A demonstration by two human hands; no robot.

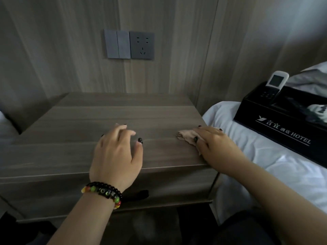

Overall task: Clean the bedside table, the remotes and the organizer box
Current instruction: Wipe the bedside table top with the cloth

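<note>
Left hand (pixel 116 152): fingers loosely spread, resting on the grey-brown wooden bedside surface (pixel 109 114).
Right hand (pixel 214 144): flat, pressing a crumpled beige cloth (pixel 185 136) at the surface's right edge.
Black organizer box (pixel 276 124): on the white bed (pixel 265 165), holding a white remote (pixel 277 81).

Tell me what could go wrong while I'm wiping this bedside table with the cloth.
The cloth under your right hand sits at the bedside table's right edge, so a wide stroke might sweep dust onto the white bedding. The organizer box rests on that soft bedding and could tip, spilling the remote standing in it.
</note>
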